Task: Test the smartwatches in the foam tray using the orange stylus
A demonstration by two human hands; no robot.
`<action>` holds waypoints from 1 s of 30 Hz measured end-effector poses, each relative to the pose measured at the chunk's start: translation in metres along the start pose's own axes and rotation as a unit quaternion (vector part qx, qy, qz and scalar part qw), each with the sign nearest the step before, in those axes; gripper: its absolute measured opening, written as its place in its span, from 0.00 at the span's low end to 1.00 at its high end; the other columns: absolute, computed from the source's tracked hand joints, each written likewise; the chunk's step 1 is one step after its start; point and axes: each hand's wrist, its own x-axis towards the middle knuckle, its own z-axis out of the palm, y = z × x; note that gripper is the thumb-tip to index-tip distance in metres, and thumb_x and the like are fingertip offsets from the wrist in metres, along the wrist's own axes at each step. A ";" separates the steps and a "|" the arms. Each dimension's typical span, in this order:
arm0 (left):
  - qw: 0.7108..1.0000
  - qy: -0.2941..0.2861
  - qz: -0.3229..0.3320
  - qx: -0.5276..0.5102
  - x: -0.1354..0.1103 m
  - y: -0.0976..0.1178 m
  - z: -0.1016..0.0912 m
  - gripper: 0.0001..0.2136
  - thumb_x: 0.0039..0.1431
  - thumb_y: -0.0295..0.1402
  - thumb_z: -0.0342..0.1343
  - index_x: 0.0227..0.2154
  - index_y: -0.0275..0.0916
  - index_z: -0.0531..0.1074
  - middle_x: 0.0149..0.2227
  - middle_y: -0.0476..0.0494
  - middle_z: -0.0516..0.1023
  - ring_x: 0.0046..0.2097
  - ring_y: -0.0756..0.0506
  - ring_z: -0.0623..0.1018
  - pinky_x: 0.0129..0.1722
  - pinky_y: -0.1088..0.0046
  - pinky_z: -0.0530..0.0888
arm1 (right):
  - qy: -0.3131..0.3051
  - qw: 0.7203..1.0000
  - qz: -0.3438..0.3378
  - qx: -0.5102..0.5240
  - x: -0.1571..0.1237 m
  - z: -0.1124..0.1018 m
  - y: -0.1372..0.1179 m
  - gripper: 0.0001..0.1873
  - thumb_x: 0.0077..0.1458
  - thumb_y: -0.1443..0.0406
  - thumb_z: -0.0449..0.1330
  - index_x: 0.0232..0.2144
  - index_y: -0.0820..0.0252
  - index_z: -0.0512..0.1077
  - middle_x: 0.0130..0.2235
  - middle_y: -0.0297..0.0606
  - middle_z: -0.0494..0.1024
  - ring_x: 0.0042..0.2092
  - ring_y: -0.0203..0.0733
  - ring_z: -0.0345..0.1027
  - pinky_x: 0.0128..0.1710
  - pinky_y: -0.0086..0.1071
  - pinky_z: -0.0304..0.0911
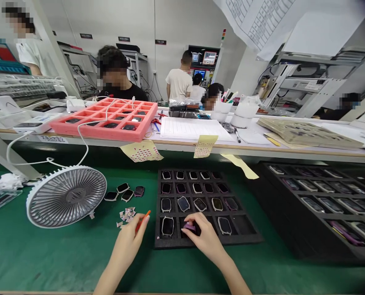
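Observation:
Pinched in my left hand is a thin orange stick-like tool, its tip pointing up; the rest of it is hidden by my fingers. My right hand grips a purple smartwatch case over a front-row compartment of the black foam tray. Whether the case touches the compartment floor I cannot tell. Silver and purple watch cases with dark screens, such as this silver smartwatch, fill most other compartments. Left of my left hand lies a pile of small pinkish-white pieces, with several loose watches behind it.
A round fan stands on the green mat at left. More watches sit in stacked black trays at right. The shelf edge above carries a pink foam tray and papers. Several people are beyond.

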 end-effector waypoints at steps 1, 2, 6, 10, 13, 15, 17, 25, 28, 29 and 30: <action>1.000 -0.014 0.009 -0.019 -0.002 0.004 0.001 0.17 0.63 0.45 0.37 0.36 0.42 0.66 0.21 0.52 0.67 0.23 0.46 0.69 0.24 0.75 0.61 | -0.009 0.999 0.020 0.041 -0.001 -0.001 0.002 0.06 0.53 0.65 0.60 0.36 0.55 0.69 0.35 0.37 0.74 0.38 0.44 0.69 0.39 0.36 0.64; 0.999 -0.028 0.015 -0.037 -0.004 0.009 0.003 0.17 0.63 0.45 0.36 0.36 0.42 0.66 0.21 0.52 0.66 0.23 0.46 0.68 0.24 0.75 0.60 | -0.011 0.996 0.041 0.079 -0.001 -0.001 0.005 0.07 0.52 0.64 0.61 0.36 0.54 0.70 0.35 0.37 0.75 0.38 0.44 0.69 0.39 0.36 0.64; 0.987 -0.105 0.037 -0.116 -0.008 0.027 0.014 0.15 0.64 0.44 0.37 0.34 0.41 0.64 0.21 0.54 0.62 0.24 0.48 0.64 0.25 0.76 0.58 | 0.057 0.956 0.108 0.266 0.002 0.001 0.009 0.11 0.48 0.59 0.65 0.33 0.57 0.71 0.29 0.34 0.74 0.32 0.41 0.69 0.35 0.33 0.63; 0.965 -0.173 0.067 -0.185 -0.009 0.048 0.026 0.14 0.64 0.42 0.39 0.31 0.39 0.65 0.21 0.55 0.60 0.25 0.50 0.61 0.27 0.76 0.58 | 0.081 0.858 0.158 0.483 0.010 0.003 -0.004 0.14 0.48 0.57 0.64 0.36 0.57 0.69 0.23 0.28 0.68 0.25 0.35 0.63 0.26 0.28 0.59; 0.952 -0.199 0.073 -0.220 -0.009 0.058 0.033 0.15 0.64 0.41 0.40 0.31 0.38 0.66 0.21 0.55 0.59 0.24 0.51 0.59 0.26 0.77 0.57 | 0.071 0.792 0.175 0.580 0.016 0.006 -0.019 0.12 0.50 0.57 0.63 0.33 0.57 0.68 0.21 0.26 0.66 0.21 0.31 0.59 0.22 0.26 0.56; 0.946 -0.208 0.077 -0.236 -0.008 0.061 0.038 0.15 0.64 0.40 0.40 0.31 0.37 0.67 0.20 0.55 0.58 0.24 0.51 0.59 0.25 0.77 0.57 | 0.058 0.766 0.179 0.615 0.017 0.008 -0.027 0.11 0.51 0.58 0.63 0.32 0.57 0.67 0.18 0.24 0.64 0.18 0.29 0.55 0.20 0.25 0.53; 0.943 -0.209 0.078 -0.245 -0.007 0.062 0.041 0.16 0.64 0.41 0.41 0.30 0.37 0.68 0.20 0.55 0.58 0.23 0.51 0.58 0.25 0.77 0.57 | 0.042 0.751 0.180 0.634 0.017 0.009 -0.033 0.10 0.52 0.59 0.62 0.32 0.57 0.67 0.17 0.23 0.63 0.16 0.27 0.52 0.19 0.24 0.50; 0.927 -0.222 0.058 -0.296 -0.006 0.063 0.045 0.17 0.62 0.43 0.43 0.26 0.36 0.67 0.16 0.57 0.56 0.20 0.53 0.56 0.22 0.77 0.55 | 0.015 0.724 0.180 0.666 0.016 0.009 -0.036 0.12 0.51 0.59 0.63 0.30 0.58 0.65 0.18 0.23 0.63 0.13 0.23 0.46 0.13 0.21 0.39; 0.922 -0.221 0.053 -0.314 -0.007 0.064 0.045 0.17 0.62 0.43 0.43 0.26 0.36 0.67 0.16 0.58 0.55 0.19 0.54 0.55 0.21 0.77 0.54 | 0.017 0.699 0.172 0.694 0.018 0.009 -0.037 0.13 0.48 0.59 0.65 0.29 0.58 0.65 0.18 0.21 0.62 0.12 0.21 0.43 0.12 0.21 0.36; 0.920 -0.221 0.053 -0.319 -0.007 0.065 0.045 0.17 0.62 0.44 0.44 0.26 0.36 0.67 0.16 0.58 0.55 0.19 0.54 0.55 0.21 0.77 0.54 | 0.015 0.694 0.170 0.699 0.019 0.009 -0.037 0.14 0.48 0.59 0.65 0.29 0.58 0.64 0.18 0.21 0.62 0.12 0.21 0.42 0.11 0.21 0.36; 0.919 -0.222 0.052 -0.321 -0.008 0.065 0.045 0.17 0.62 0.44 0.44 0.25 0.36 0.67 0.16 0.58 0.55 0.19 0.54 0.55 0.20 0.77 0.54 | 0.014 0.693 0.168 0.701 0.020 0.009 -0.038 0.14 0.48 0.59 0.65 0.28 0.58 0.64 0.18 0.21 0.62 0.12 0.21 0.42 0.11 0.21 0.36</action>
